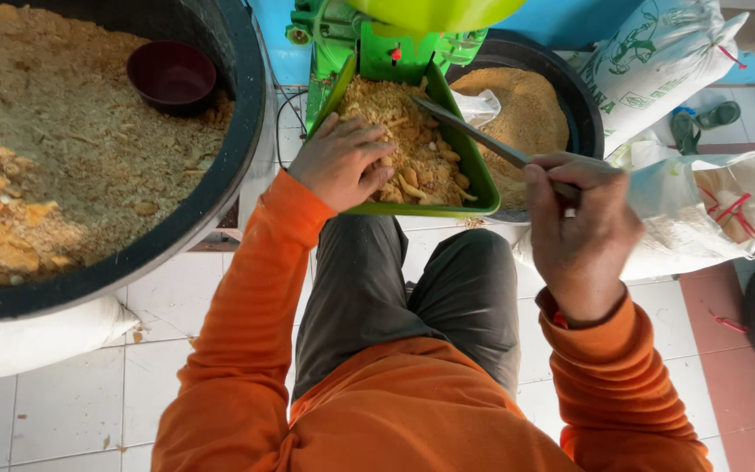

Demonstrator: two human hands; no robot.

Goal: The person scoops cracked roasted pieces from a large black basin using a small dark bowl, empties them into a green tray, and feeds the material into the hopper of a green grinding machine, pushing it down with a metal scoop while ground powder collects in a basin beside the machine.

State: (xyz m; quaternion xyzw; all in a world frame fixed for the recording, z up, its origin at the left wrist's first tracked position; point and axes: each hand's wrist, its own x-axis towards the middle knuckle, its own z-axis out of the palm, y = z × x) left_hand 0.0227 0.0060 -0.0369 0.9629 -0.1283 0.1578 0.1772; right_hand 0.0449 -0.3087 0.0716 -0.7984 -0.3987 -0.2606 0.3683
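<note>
Head view: a seated person in orange sleeves works over a white tiled floor. The right hand (580, 229) is clenched round a thin grey metal rod (474, 135) – stiff, best gripped at its near end. The left hand (342, 162), fingers spread, presses loose, crumbly tan chips (412, 144) in the green plastic chute tray (481, 179). Beyond stands a black tub of fine meal (570, 96).

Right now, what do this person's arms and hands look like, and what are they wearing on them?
Both arms are covered by long, bright orange sleeves that end at the wrists. The left hand and right hand are bare, with no gloves. No rings or watch show in this view. A small bit of red peeks out at the right cuff; what it is cannot be told.
</note>
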